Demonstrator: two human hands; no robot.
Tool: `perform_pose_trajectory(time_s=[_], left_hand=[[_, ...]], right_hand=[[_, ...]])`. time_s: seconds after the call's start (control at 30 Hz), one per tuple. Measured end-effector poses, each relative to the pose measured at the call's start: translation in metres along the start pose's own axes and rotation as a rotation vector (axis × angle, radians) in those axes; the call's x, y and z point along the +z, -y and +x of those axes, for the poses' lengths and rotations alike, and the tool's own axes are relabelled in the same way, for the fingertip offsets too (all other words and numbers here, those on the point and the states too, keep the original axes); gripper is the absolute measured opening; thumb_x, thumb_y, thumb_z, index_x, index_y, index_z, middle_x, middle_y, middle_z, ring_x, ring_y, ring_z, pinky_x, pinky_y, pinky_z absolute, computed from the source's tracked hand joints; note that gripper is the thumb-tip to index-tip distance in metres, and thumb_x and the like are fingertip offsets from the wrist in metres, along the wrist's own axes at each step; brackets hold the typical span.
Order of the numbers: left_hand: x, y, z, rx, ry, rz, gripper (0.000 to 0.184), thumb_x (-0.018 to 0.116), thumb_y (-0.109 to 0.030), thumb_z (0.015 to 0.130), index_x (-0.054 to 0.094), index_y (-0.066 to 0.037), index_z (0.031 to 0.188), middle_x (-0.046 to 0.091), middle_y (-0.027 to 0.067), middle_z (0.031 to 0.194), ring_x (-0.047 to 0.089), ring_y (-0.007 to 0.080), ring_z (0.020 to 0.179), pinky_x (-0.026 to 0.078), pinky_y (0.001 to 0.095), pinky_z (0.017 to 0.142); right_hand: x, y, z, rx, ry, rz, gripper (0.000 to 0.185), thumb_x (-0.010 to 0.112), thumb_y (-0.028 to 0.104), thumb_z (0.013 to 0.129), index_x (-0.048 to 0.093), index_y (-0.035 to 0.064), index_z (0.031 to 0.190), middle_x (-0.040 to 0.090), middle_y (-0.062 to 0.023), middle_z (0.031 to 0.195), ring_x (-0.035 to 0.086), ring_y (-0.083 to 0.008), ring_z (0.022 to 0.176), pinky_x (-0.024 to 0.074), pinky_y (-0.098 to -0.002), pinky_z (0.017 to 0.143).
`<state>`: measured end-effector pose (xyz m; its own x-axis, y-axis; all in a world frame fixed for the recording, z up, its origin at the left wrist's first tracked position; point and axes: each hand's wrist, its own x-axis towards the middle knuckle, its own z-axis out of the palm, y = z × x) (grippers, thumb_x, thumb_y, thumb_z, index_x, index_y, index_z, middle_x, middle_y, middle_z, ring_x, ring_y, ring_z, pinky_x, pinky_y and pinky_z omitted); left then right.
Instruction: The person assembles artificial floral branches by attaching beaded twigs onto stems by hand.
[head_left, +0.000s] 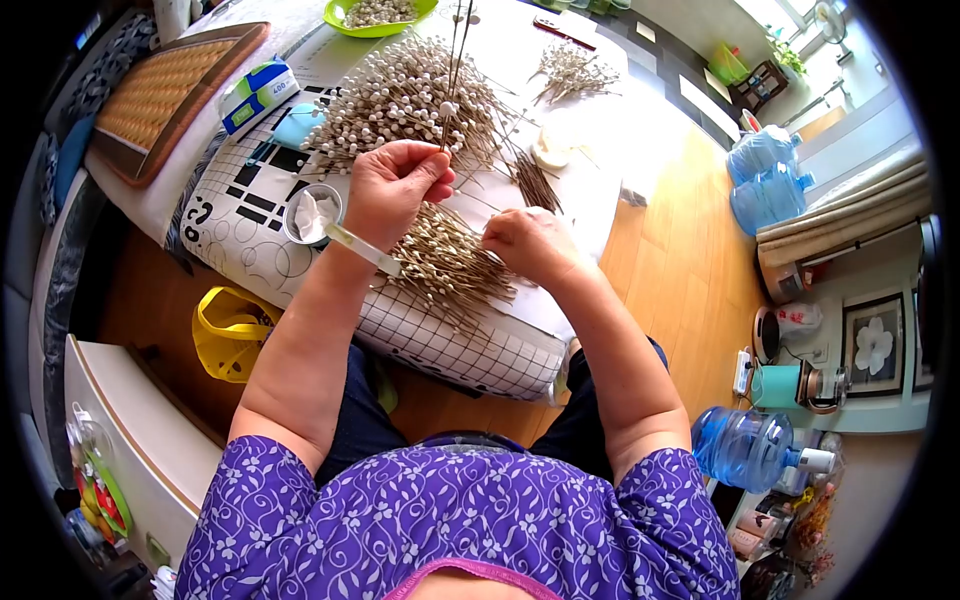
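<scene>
My left hand (398, 190) pinches the lower ends of several thin dark stems (454, 75), which rise upright with a few white buds on them. To its right, my right hand (535, 243) has its fingers curled in; whatever they hold, if anything, is hidden. Behind the left hand lies a large pile of stems with round white buds (400, 95). Below and between the hands rests a bundle of stems with small pale buds (450, 262). A short bunch of brown sticks (536, 183) lies just above my right hand.
The patterned table (240, 215) also carries a green bowl (378, 14) of buds, a clear cup (313, 214), a tissue pack (258, 97), a tape roll (549, 152) and a smaller stem bunch (573, 70). A yellow bag (228, 335) is at the lower left.
</scene>
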<state>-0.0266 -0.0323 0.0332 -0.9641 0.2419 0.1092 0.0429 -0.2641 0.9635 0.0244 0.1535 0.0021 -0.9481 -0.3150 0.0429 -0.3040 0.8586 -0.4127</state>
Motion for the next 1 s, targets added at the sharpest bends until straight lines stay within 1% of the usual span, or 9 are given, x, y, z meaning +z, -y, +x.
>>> perform_pose_trajectory(time_s=[0.13, 0.3, 0.4, 0.5, 0.6, 0.67, 0.73, 0.8, 1.0], left_hand=[[-0.002, 0.002, 0.001, 0.037, -0.027, 0.013, 0.010, 0.060, -0.007, 0.080, 0.060, 0.002, 0.084, 0.062, 0.0072, 0.072, 0.060, 0.0103, 0.062, 0.051, 0.0207, 0.056], [0.003, 0.000, 0.000, 0.058, -0.101, -0.029, 0.008, 0.059, -0.006, 0.081, 0.060, 0.002, 0.084, 0.062, 0.0070, 0.072, 0.059, 0.0101, 0.061, 0.051, 0.0206, 0.056], [0.001, 0.004, 0.002, 0.087, -0.123, -0.039, 0.008, 0.059, -0.006, 0.081, 0.060, 0.001, 0.085, 0.061, 0.0068, 0.072, 0.059, 0.0102, 0.061, 0.051, 0.0206, 0.056], [0.003, 0.003, 0.000, 0.090, -0.131, -0.021, 0.008, 0.059, -0.006, 0.082, 0.059, 0.001, 0.086, 0.061, 0.0068, 0.073, 0.059, 0.0102, 0.062, 0.051, 0.0206, 0.057], [0.004, 0.003, 0.001, 0.133, -0.139, -0.064, 0.008, 0.059, -0.006, 0.081, 0.060, 0.001, 0.086, 0.061, 0.0061, 0.074, 0.059, 0.0100, 0.062, 0.051, 0.0207, 0.057], [0.004, 0.003, 0.000, 0.124, -0.160, -0.068, 0.008, 0.059, -0.006, 0.081, 0.060, 0.001, 0.085, 0.061, 0.0059, 0.074, 0.059, 0.0099, 0.062, 0.052, 0.0208, 0.057], [0.007, 0.001, 0.001, 0.074, -0.187, -0.072, 0.007, 0.059, -0.006, 0.081, 0.060, 0.000, 0.085, 0.061, 0.0059, 0.072, 0.059, 0.0101, 0.062, 0.052, 0.0211, 0.056], [0.009, 0.007, -0.001, 0.116, -0.132, -0.077, 0.007, 0.059, -0.008, 0.082, 0.061, -0.002, 0.084, 0.062, 0.0064, 0.073, 0.059, 0.0099, 0.060, 0.051, 0.0212, 0.055], [0.026, 0.026, -0.011, -0.133, 0.071, -0.080, 0.010, 0.058, -0.009, 0.083, 0.059, 0.001, 0.082, 0.062, 0.0071, 0.073, 0.060, 0.0105, 0.061, 0.051, 0.0207, 0.056]], right_hand=[[-0.024, 0.004, -0.008, -0.003, -0.152, 0.049, 0.009, 0.057, 0.018, 0.074, 0.063, 0.0116, 0.075, 0.058, -0.0055, 0.074, 0.058, -0.0234, 0.074, 0.0468, -0.0336, 0.066], [-0.021, 0.002, -0.009, 0.061, -0.090, 0.363, 0.006, 0.062, 0.012, 0.073, 0.064, 0.0071, 0.076, 0.058, -0.0058, 0.076, 0.058, -0.0216, 0.067, 0.0461, -0.0296, 0.062], [-0.017, 0.010, -0.013, -0.165, -0.277, 0.054, 0.005, 0.062, 0.012, 0.073, 0.062, 0.0070, 0.074, 0.058, -0.0049, 0.072, 0.058, -0.0202, 0.065, 0.0466, -0.0274, 0.059], [-0.035, 0.008, -0.015, -0.128, -0.369, 0.145, 0.003, 0.062, 0.011, 0.073, 0.062, 0.0077, 0.073, 0.057, -0.0038, 0.070, 0.057, -0.0179, 0.055, 0.0463, -0.0259, 0.052], [-0.041, 0.011, -0.021, -0.036, -0.352, 0.126, 0.005, 0.058, 0.014, 0.074, 0.061, 0.0106, 0.071, 0.057, -0.0028, 0.073, 0.058, -0.0224, 0.066, 0.0464, -0.0320, 0.057], [-0.035, 0.009, -0.020, -0.058, -0.377, 0.160, 0.004, 0.060, 0.012, 0.073, 0.061, 0.0094, 0.072, 0.057, -0.0042, 0.071, 0.058, -0.0200, 0.061, 0.0459, -0.0297, 0.056], [-0.021, 0.001, -0.014, 0.124, -0.465, 0.483, 0.005, 0.061, 0.010, 0.073, 0.060, 0.0050, 0.072, 0.058, -0.0039, 0.067, 0.056, -0.0139, 0.058, 0.0444, -0.0260, 0.054], [-0.009, -0.012, -0.006, 0.277, -0.411, 1.113, 0.008, 0.062, 0.009, 0.076, 0.058, 0.0022, 0.079, 0.058, 0.0001, 0.070, 0.051, -0.0056, 0.061, 0.0398, -0.0196, 0.052], [-0.019, 0.006, -0.008, 0.179, -0.411, 1.507, 0.008, 0.063, 0.010, 0.078, 0.057, 0.0059, 0.081, 0.054, 0.0047, 0.067, 0.042, -0.0002, 0.055, 0.0307, -0.0149, 0.048]])
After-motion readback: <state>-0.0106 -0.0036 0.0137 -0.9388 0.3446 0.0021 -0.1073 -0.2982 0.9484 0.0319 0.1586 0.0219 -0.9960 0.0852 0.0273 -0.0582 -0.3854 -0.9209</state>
